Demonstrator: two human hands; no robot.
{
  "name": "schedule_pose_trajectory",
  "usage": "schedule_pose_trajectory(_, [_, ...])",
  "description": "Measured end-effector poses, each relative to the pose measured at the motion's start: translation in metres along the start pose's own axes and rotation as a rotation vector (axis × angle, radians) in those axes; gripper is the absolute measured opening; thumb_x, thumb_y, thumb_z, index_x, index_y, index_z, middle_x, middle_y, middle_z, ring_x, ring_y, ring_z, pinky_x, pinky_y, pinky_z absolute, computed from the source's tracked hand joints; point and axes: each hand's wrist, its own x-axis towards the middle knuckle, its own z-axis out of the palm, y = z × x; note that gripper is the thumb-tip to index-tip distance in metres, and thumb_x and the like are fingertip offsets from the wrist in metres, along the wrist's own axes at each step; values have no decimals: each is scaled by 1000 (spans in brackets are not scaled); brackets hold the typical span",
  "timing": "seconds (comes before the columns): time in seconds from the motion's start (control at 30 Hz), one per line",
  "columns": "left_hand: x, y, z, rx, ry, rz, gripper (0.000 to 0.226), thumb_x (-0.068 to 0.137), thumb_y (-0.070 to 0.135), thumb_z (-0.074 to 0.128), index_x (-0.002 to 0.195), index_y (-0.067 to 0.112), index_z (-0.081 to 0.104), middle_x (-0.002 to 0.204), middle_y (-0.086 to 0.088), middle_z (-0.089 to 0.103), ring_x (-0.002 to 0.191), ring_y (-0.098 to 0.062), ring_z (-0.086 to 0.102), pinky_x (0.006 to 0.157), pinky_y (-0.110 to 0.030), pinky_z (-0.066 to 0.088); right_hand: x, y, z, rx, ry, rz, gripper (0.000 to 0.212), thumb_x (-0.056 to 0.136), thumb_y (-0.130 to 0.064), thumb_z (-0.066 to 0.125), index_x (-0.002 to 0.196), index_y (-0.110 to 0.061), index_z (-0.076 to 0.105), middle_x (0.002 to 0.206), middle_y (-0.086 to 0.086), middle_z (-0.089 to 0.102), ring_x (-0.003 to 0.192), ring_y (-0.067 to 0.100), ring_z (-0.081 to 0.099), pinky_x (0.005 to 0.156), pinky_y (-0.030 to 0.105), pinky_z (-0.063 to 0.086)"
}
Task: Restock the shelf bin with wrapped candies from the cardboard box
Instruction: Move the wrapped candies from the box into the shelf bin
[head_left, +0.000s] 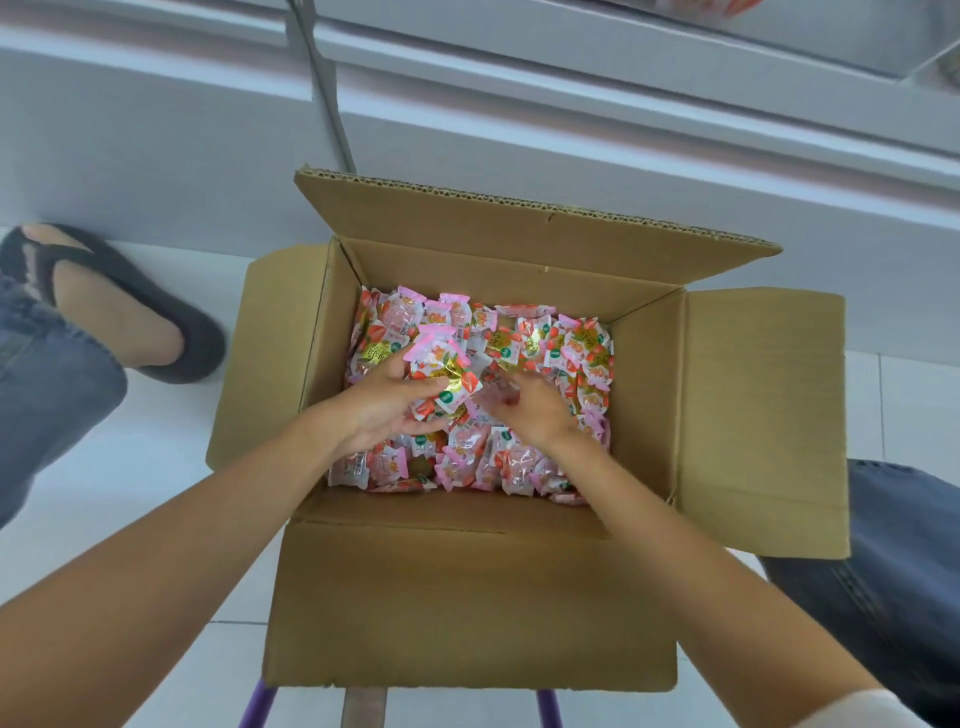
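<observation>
Pale tiled floor runs up to a white shelving base (softly lit).

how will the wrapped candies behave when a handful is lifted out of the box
Probably light: the left hand holds several candies at once. They look glossy, so some may slip out. Loose in the box, they likely shift when pushed.

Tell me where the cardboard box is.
Centre of the head view: the cardboard box, holding wrapped candies, stands open before the white shelf, a sandalled foot to its left.
</observation>
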Motion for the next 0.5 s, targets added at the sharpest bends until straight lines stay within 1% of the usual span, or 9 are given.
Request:
schedule_pose_trajectory(0.07, [1,-1,-3,-32,21,-23,89,92,1,61,157,25,4,165,-2,-1,146,-28,25,101,-52,49,2,4,30,-191,-1,22,77,85,-51,67,145,-12,40,143,10,39,134,27,35,109,37,36])
schedule_pose_trajectory(0.1, [2,-2,-5,-42,26,-34,90,92,0,61,157,25,4,165,-3,0,146,-29,26,102,-54,47,0,4,40,-265,66,7,78,84,-51,67,145,-12,39,145,10,35,136,29,31,112,38,32])
schedule_pose_trajectory(0.2, [7,-5,-16,-67,43,-45,94,90,-2,64,157,29,6,165,-5,7,143,-29,35,104,-53,46,1,3,45,-348,235,-116,49,91,-35,62,133,-12,54,134,10,51,124,28,46,107,39,37])
schedule_pose_trajectory(0.27, [11,-7,-22,-55,30,-33,97,89,-2,65,157,32,5,164,-4,12,140,-28,39,103,-49,49,1,4,37,-297,282,-212,25,96,-24,55,114,-10,65,109,10,65,100,28,60,94,41,49])
schedule_pose_trajectory(0.33, [13,-8,-25,-20,29,-17,98,89,1,67,157,33,5,164,-1,16,141,-26,39,95,-42,55,4,8,29,-209,308,-233,19,98,-22,53,98,-8,67,90,9,67,83,26,61,83,42,53])
schedule_pose_trajectory(0.37, [14,-8,-26,-7,37,-10,96,89,3,67,157,32,6,163,0,18,141,-24,39,88,-38,57,6,9,26,-200,288,-231,22,96,-27,56,103,-9,66,97,8,67,91,25,61,88,42,52])
schedule_pose_trajectory(0.43, [15,-8,-27,10,43,-1,92,90,8,68,157,33,11,161,1,25,136,-19,43,81,-33,58,9,8,30,-225,153,-157,55,90,-45,64,131,-10,55,131,9,55,124,26,49,104,41,45])
schedule_pose_trajectory(0.47, [14,-8,-28,18,36,-2,89,90,10,68,157,33,13,159,2,29,134,-16,45,81,-32,57,10,6,35,-265,123,-126,67,87,-50,65,137,-10,48,139,10,47,131,27,42,106,40,42])
schedule_pose_trajectory(0.5, [14,-8,-29,25,27,-3,88,90,11,68,156,34,15,158,1,31,133,-15,46,82,-32,57,11,5,42,-332,138,-119,68,87,-51,65,138,-9,47,139,10,45,130,27,41,105,39,42])
